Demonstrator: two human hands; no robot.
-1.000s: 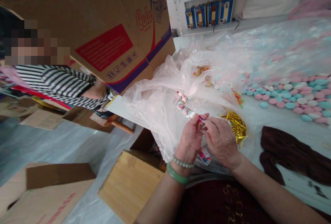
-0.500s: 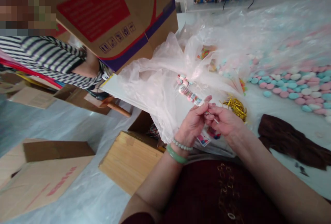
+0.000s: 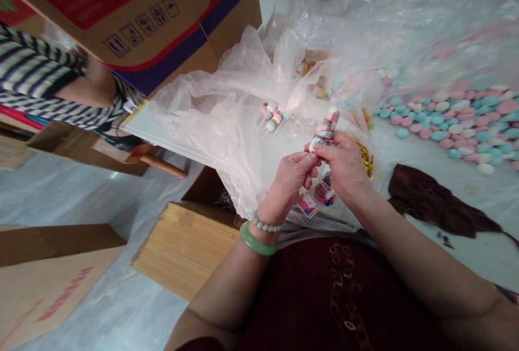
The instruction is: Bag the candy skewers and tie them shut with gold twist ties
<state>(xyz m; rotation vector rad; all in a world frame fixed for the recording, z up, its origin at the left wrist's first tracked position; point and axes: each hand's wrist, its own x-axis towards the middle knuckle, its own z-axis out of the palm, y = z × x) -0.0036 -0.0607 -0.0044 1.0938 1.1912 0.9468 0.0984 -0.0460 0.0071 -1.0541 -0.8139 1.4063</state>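
A wrapped candy skewer (image 3: 323, 130) with pink, white and blue pieces points up and to the right between my hands. My right hand (image 3: 349, 166) is closed around its lower part. The fingertips of my left hand (image 3: 292, 177) pinch its bottom end, just below the right thumb. Beyond them, a small bunch of candy sticks (image 3: 273, 116) lies on the plastic sheet. Gold twist ties (image 3: 366, 160) lie partly behind my right hand. Printed cards (image 3: 308, 205) rest on the table below my hands.
Pink, blue and white candies (image 3: 462, 124) are heaped at the right, near a dark brown cloth (image 3: 440, 199). A large carton (image 3: 170, 21) stands at the back left, with a person in a striped sleeve (image 3: 36, 70) beside it. Open cardboard boxes (image 3: 60, 286) sit on the floor.
The candy skewer has swung from pointing up-left to pointing up-right. My right hand has moved up onto its lower part, and my left fingers are now at its bottom end. The view has shifted.
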